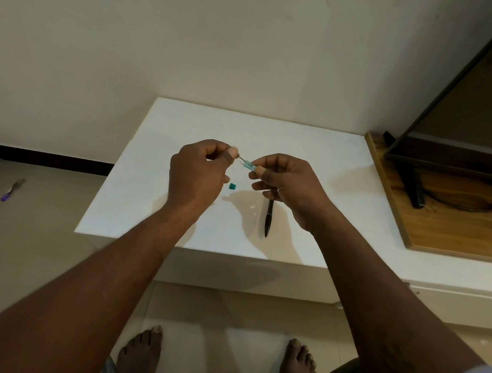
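Note:
My right hand [284,185] pinches a small clear teal lead case [248,165] above the white table [155,158]. My left hand [200,172] pinches a thin lead stick [242,158] whose far end meets the case's open mouth. A small teal cap [232,186] lies on the table just below the two hands. A black mechanical pencil [269,216] lies on the table under my right hand, its tip pointing toward me.
A wooden board [448,225] with a dark screen [453,117] on a stand sits at the table's right. A purple pen [12,189] lies on the floor at the left. My bare feet stand on the tiles below the table's front edge.

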Demonstrator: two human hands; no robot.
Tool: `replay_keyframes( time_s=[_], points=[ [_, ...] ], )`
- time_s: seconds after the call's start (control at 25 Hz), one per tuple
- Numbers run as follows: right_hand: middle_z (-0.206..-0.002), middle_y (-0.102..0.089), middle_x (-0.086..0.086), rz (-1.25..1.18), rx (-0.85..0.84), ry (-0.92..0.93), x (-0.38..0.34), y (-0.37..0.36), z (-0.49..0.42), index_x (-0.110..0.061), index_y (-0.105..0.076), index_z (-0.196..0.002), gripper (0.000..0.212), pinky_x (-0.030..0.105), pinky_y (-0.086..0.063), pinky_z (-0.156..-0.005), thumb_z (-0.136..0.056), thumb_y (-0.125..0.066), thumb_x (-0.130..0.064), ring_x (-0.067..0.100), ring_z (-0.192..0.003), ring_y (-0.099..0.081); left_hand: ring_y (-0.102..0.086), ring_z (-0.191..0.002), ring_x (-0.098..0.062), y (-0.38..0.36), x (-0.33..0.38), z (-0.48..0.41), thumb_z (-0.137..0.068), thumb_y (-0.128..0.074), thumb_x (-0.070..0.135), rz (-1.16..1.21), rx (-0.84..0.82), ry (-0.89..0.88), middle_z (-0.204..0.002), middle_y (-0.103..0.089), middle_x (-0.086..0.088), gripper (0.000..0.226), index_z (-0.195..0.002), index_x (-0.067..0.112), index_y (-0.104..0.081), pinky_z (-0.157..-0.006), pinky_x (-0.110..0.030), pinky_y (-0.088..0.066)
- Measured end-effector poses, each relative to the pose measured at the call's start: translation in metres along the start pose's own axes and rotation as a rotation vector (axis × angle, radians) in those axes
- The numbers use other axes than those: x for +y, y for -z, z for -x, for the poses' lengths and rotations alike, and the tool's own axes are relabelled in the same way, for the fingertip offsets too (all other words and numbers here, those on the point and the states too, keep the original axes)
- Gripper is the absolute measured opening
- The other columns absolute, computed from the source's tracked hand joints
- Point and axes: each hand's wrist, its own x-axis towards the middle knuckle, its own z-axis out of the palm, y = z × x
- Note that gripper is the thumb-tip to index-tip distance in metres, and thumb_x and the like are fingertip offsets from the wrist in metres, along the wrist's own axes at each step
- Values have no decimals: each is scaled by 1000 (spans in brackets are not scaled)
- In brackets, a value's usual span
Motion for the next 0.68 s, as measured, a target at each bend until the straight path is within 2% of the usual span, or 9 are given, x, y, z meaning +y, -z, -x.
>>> replay_keyframes(
  time_s=[0.28, 0.68],
  points=[
    [-92, -83, -3, -30, -2, -5, -2, 0, 1, -19, -77, -105, 13, 23, -54, -69, -103, -66, -14, 10, -81, -78, -74, -62, -12, 0, 1, 1, -100, -62, 39, -98, 42, -75, -92, -75, 6, 25, -99, 18, -75, -68, -32, -60],
    [-95, -83, -2, -87, 8, -25, -3, 1, 0, -17, -77, -108, 13, 26, -55, -72, -104, -65, -14, 11, -81, -78, -73, -60, -8, -1, 5, 0, -98, -67, 31, -19, 38, -31, -94, -76, 8, 17, -102, 18, -78, -73, -33, -63]
  ],
)
